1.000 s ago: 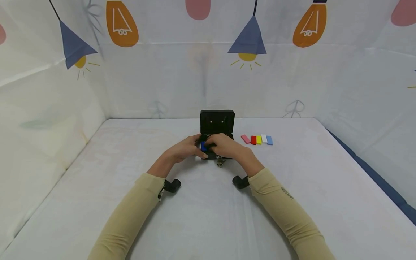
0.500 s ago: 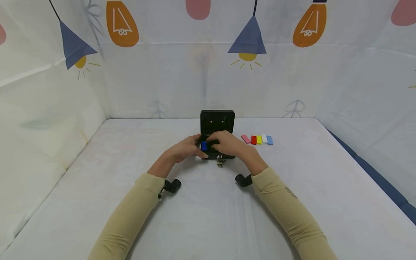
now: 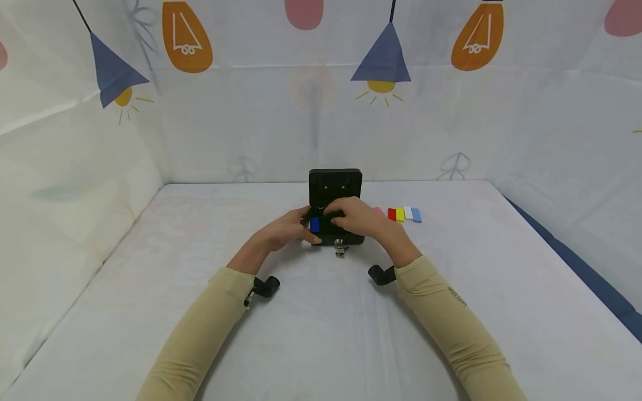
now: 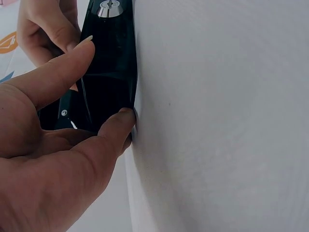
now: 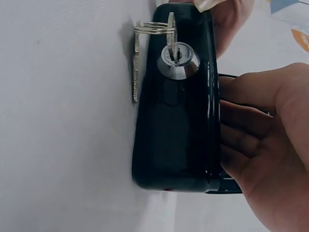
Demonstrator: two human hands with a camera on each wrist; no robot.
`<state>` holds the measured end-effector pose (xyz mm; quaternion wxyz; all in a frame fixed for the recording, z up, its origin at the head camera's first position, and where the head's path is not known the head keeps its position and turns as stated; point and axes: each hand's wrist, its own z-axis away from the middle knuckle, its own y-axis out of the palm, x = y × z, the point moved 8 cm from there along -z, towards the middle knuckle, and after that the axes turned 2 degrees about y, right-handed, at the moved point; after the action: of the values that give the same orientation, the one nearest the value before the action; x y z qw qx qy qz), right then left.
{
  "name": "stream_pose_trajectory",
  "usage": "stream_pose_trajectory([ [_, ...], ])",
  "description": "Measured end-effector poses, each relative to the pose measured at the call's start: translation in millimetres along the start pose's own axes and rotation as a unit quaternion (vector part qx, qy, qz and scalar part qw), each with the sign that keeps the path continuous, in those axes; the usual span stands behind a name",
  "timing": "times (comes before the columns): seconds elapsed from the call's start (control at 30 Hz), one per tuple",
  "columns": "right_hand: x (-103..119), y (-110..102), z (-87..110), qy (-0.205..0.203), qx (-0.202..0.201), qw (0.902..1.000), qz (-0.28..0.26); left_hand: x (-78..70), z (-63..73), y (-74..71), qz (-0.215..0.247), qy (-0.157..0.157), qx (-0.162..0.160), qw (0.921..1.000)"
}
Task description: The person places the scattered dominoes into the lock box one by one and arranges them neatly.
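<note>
A small black metal cash box [image 3: 346, 239] stands with its lid [image 3: 335, 186] raised at the back of the table. A blue block [image 3: 315, 225] lies inside at the left end. My left hand [image 3: 287, 229] holds the box by its left end, the thumb on one edge and the fingers along the side. Over the right part of the box, my right hand [image 3: 358, 216] reaches in with bent fingers and a gap between thumb and index finger. In the right wrist view the box wall hides its fingertips. Keys [image 5: 136, 60] on a ring hang from the front lock [image 5: 178, 60].
Right of the box lie small flat tiles: red [image 3: 392, 214], yellow [image 3: 399, 215], white [image 3: 408, 213] and light blue [image 3: 416, 215]. A pink tile [image 3: 379, 211] is partly behind my right hand. White cloth covers the table [image 3: 321, 334], and a patterned curtain [image 3: 251, 122] hangs behind.
My right hand has moved back and to the right inside the box, away from the blue block, which now shows more fully. My left hand has stayed on the box.
</note>
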<state>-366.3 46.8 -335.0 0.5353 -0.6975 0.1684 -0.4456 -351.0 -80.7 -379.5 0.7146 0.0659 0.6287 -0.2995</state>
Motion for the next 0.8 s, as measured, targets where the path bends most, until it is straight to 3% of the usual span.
stream_pose_trajectory([
  [0.8, -20.9, -23.8, 9.6, 0.042, -0.018, 0.9988, -0.016, 0.0, -0.8, -0.1, -0.002, -0.005, -0.006, 1.0000],
])
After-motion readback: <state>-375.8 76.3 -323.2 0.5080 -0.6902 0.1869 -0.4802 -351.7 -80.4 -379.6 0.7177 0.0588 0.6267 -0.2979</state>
